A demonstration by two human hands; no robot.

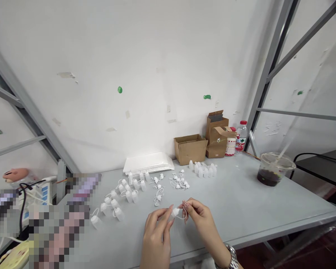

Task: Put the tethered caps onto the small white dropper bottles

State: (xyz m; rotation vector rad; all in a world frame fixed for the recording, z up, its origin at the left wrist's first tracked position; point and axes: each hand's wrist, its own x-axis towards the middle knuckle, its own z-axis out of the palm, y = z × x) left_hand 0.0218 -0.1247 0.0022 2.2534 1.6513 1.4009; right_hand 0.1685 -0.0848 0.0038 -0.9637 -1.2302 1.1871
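Near the table's front edge, my left hand [158,229] grips a small translucent plastic bottle with a white cap [176,212]; fingers hide most of the bottle. A thin white strap loops from the cap towards my right hand [197,213], whose thumb and forefinger pinch at the strap's far end. To the left stand several small bottles with looped caps [112,201]. Loose white caps with straps [179,182] lie in small clusters beyond my hands. Farther back on the right, a group of small bottles without straps [204,170] stands close together.
A stack of white sheets [148,163] lies against the wall, beside an open cardboard box [190,149]. A brown paper bag [217,140], a water bottle [241,137] and a plastic cup with dark contents and a straw [274,170] stand to the right. Metal frame posts flank the table.
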